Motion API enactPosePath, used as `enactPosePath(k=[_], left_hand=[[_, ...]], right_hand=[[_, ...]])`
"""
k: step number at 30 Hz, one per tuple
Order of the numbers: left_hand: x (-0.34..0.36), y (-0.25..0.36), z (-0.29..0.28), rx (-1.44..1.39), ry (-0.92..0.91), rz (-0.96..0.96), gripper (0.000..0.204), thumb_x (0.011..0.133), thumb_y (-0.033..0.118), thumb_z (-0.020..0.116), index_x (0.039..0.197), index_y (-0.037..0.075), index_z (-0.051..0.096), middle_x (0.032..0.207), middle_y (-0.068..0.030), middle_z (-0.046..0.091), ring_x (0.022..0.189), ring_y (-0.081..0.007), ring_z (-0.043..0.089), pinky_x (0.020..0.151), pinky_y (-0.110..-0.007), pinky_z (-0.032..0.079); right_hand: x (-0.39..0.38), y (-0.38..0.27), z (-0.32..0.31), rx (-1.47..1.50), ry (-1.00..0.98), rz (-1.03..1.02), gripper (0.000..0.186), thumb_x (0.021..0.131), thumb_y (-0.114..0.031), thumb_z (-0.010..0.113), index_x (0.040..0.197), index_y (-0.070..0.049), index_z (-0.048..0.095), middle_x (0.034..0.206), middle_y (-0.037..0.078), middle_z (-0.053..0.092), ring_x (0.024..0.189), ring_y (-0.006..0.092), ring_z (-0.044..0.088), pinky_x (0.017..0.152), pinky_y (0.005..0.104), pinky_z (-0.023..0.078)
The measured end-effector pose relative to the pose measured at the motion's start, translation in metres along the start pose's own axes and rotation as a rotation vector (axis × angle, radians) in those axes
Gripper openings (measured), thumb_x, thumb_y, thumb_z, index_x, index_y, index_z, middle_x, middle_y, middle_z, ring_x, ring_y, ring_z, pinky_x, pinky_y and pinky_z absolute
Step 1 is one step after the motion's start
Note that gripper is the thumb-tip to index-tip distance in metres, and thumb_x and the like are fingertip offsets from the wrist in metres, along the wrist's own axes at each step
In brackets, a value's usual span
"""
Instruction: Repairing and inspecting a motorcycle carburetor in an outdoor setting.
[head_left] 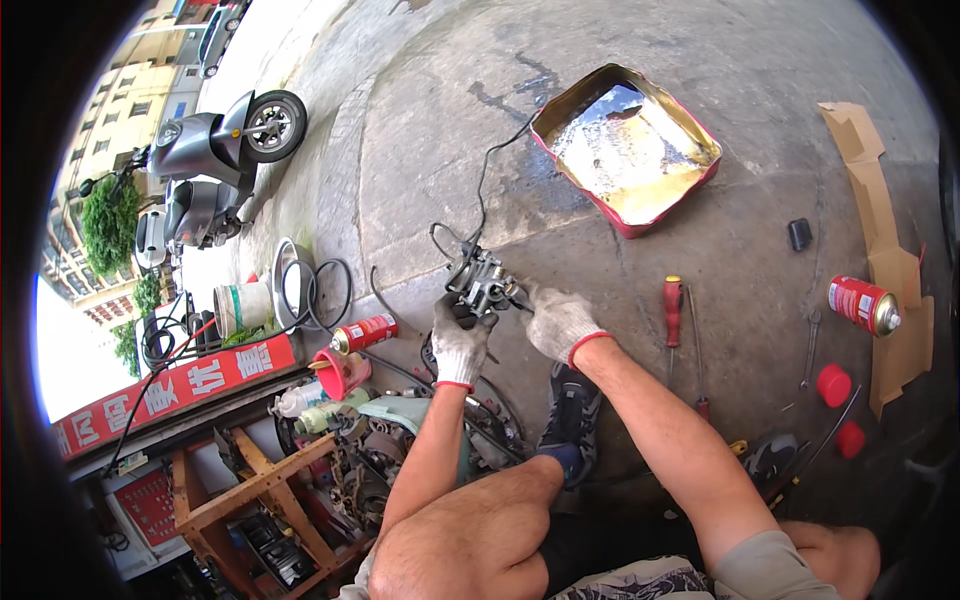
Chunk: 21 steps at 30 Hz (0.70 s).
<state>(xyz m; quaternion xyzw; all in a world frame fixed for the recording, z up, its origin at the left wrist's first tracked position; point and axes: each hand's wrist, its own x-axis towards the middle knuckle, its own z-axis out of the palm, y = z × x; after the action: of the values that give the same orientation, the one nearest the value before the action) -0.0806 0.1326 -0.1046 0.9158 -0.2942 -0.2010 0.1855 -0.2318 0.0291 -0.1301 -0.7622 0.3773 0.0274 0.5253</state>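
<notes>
Both hands wear pale knit gloves with red cuffs. My left hand [458, 340] holds a metal carburetor [478, 277], with a black hose looping from its top, from below with darkened glove fingertips. My right hand [560, 325] is at the carburetor's right side, fingers closed on a small dark piece whose shape is unclear. To the upper right sits a red-rimmed metal pan [640, 145] of shiny liquid. A red-handled screwdriver [673, 315] lies to the right of my hands, and a red spray can [365, 333] lies to their left.
Right: another spray can [862, 305], wrench [809, 350], red caps [833, 385], cardboard [860, 150]. Left: white bucket [242, 310], hoses, red banner [175, 395], wooden frame [250, 470], engine parts [365, 460]. Scooters [195, 150] stand farther back. My foot [568, 420] rests below my hands.
</notes>
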Motion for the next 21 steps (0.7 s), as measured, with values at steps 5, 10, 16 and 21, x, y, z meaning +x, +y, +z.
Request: enactPosePath(k=[5, 10, 16, 21], left_hand=[[-0.003, 0.007, -0.004, -0.001, -0.001, -0.002, 0.067, 0.072, 0.013, 0.081, 0.127, -0.003, 0.046, 0.102, -0.0172, 0.068, 0.091, -0.0253, 0.066, 0.081, -0.037, 0.054], [-0.002, 0.006, -0.002, 0.006, -0.001, 0.013, 0.067, 0.072, 0.013, 0.081, 0.127, -0.003, 0.046, 0.102, -0.0174, 0.068, 0.09, -0.0261, 0.067, 0.081, -0.038, 0.053], [0.003, -0.01, 0.0, -0.023, 0.014, 0.004, 0.066, 0.071, 0.016, 0.082, 0.125, -0.002, 0.048, 0.099, -0.0163, 0.068, 0.086, -0.0267, 0.067, 0.079, -0.038, 0.053], [0.004, -0.009, 0.002, -0.01, 0.01, -0.005, 0.066, 0.071, 0.018, 0.082, 0.124, -0.002, 0.049, 0.099, -0.0162, 0.068, 0.086, -0.0265, 0.066, 0.079, -0.038, 0.053]], right_hand=[[-0.001, -0.002, -0.003, 0.029, -0.03, 0.016, 0.044, 0.09, -0.028, 0.057, 0.129, -0.008, 0.053, 0.111, 0.022, 0.066, 0.103, 0.0419, 0.063, 0.091, 0.0488, 0.049], [0.002, 0.003, 0.0, 0.025, -0.045, 0.024, 0.047, 0.09, -0.029, 0.058, 0.131, -0.009, 0.052, 0.115, 0.022, 0.065, 0.107, 0.0413, 0.062, 0.093, 0.0481, 0.049], [-0.004, 0.008, 0.002, 0.162, 0.127, 0.065, 0.048, 0.091, -0.031, 0.056, 0.134, -0.01, 0.051, 0.118, 0.02, 0.065, 0.109, 0.0386, 0.063, 0.094, 0.0472, 0.049], [-0.007, 0.003, -0.002, 0.102, 0.103, 0.123, 0.047, 0.092, -0.032, 0.056, 0.132, -0.008, 0.05, 0.118, 0.02, 0.065, 0.11, 0.0406, 0.061, 0.096, 0.0476, 0.047]])
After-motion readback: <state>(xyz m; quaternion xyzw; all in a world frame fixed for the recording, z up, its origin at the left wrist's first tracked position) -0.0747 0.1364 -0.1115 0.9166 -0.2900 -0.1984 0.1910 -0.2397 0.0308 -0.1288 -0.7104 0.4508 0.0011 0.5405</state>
